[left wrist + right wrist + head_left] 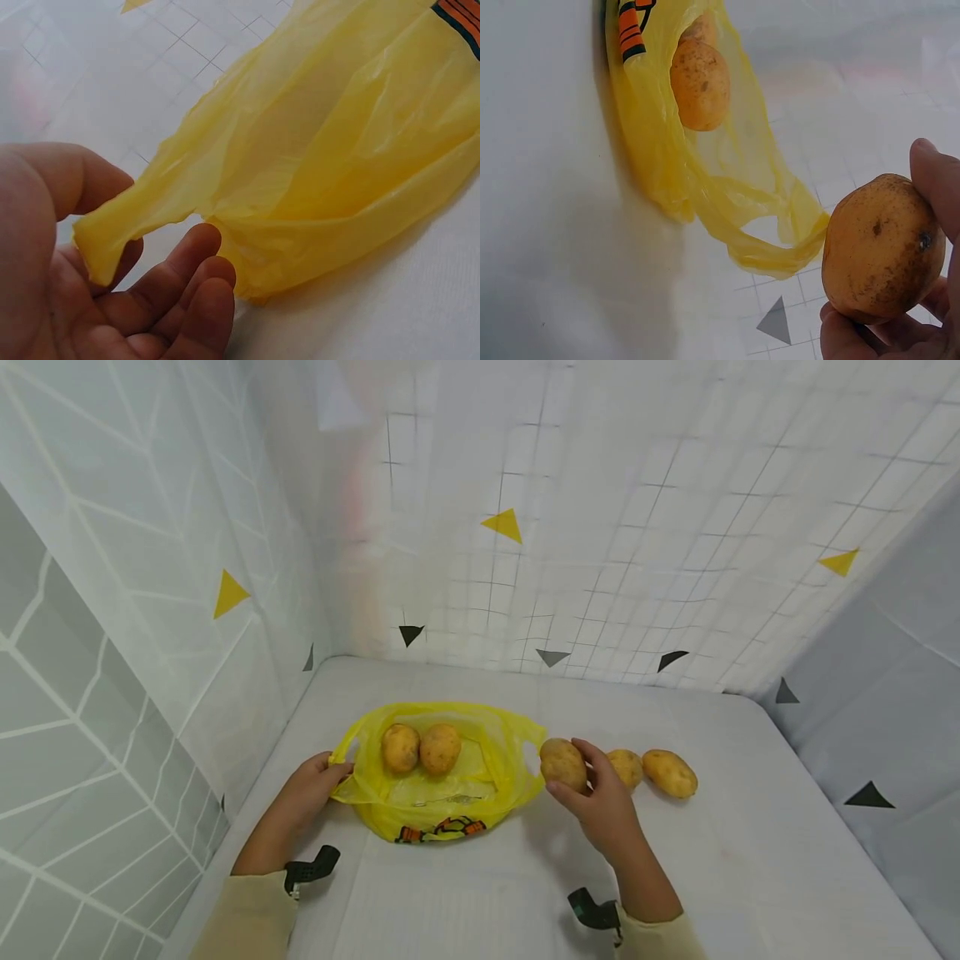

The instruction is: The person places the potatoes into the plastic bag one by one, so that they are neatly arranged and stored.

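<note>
A yellow plastic bag (487, 793) lies with its mouth spread on the table, and two potatoes (440, 749) sit side by side inside it. My left hand (311, 785) pinches the bag's left handle (112, 232) between thumb and fingers. In my right hand (600, 802) is a potato (562, 763), gripped just beside the bag's right handle; the right wrist view shows this potato (885, 247) with dark spots on its skin. Behind that hand lie two more potatoes on the table, one (626, 768) partly hidden by the fingers and one (670, 774) further right.
The white-covered table (765, 843) has rounded far corners. Hanging white sheets with a grid pattern (600, 568) stand at the back, with patterned sheets on the left (97, 710) and a grey one on the right (900, 693). Yellow, black and grey triangles mark them.
</note>
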